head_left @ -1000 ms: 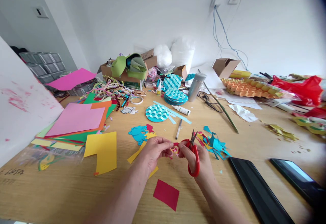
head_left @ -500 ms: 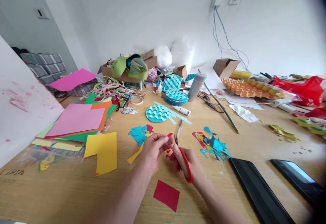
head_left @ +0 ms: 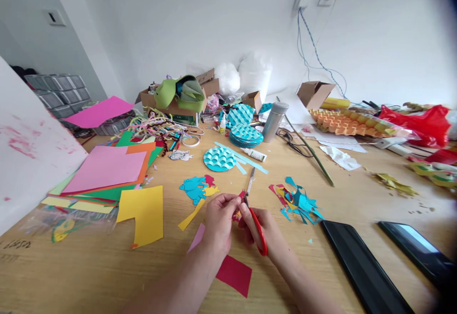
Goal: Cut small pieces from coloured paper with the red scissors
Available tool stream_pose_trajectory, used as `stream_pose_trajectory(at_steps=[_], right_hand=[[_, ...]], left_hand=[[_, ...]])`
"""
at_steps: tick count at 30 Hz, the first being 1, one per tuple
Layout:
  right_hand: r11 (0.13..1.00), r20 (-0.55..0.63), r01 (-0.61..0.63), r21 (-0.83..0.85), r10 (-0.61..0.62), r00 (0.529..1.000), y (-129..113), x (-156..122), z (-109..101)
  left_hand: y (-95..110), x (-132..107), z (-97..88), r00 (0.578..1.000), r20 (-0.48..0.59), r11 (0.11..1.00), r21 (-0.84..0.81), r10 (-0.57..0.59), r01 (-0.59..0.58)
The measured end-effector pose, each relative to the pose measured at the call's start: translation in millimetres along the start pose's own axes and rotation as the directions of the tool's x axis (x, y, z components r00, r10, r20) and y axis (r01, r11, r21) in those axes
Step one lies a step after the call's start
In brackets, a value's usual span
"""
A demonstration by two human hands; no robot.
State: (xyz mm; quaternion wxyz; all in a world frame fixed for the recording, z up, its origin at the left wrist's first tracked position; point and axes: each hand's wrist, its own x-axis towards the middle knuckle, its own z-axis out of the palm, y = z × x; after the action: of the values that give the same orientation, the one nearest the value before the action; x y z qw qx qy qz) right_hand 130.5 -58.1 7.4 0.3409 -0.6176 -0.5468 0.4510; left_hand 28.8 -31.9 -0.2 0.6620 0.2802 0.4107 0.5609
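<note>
My right hand (head_left: 257, 230) is closed round red-handled scissors (head_left: 262, 240), whose blades point away from me. Between the fingertips of my left hand (head_left: 221, 211) is a small piece of red paper (head_left: 242, 194), right at the blades. A larger red paper rectangle (head_left: 235, 276) lies on the table below my wrists, partly covered by my left arm. Beyond my left hand sit blue paper fish cut-outs (head_left: 194, 188), with a small red one (head_left: 209, 180) and a yellow one (head_left: 211, 191) beside them. A pen-like craft knife (head_left: 251, 181) lies just past the scissors.
Paper scraps (head_left: 298, 202) are heaped to the right, near two phones (head_left: 357, 261). Yellow paper (head_left: 143, 214) and a stack of coloured sheets (head_left: 103, 169) lie left. A scalloped blue disc (head_left: 219, 159), a glue tube (head_left: 256, 154) and a grey flask (head_left: 274, 122) stand or lie farther back.
My left hand has shifted slightly right and down, still pinching the red paper at the scissors. A pink paper edge now shows beside my left wrist. The view has turned slightly.
</note>
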Motion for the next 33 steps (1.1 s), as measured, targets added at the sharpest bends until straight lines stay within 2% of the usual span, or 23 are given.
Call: stream_pose_trajectory(at_steps=[22,33], right_hand=[[0.997,0.017,-0.017,0.069,0.016,1.0,0.4,0.3,1.3],[1.0,-0.004,-0.013,0.025,0.013,1.0,3.1,2.3,0.7]], left_hand=[[-0.2,-3.8,3.5,0.999,0.022,0.997,-0.067,-0.045,0.046],[0.2,-4.4,4.6,0.998,0.016,0.993,-0.101,-0.054,0.055]])
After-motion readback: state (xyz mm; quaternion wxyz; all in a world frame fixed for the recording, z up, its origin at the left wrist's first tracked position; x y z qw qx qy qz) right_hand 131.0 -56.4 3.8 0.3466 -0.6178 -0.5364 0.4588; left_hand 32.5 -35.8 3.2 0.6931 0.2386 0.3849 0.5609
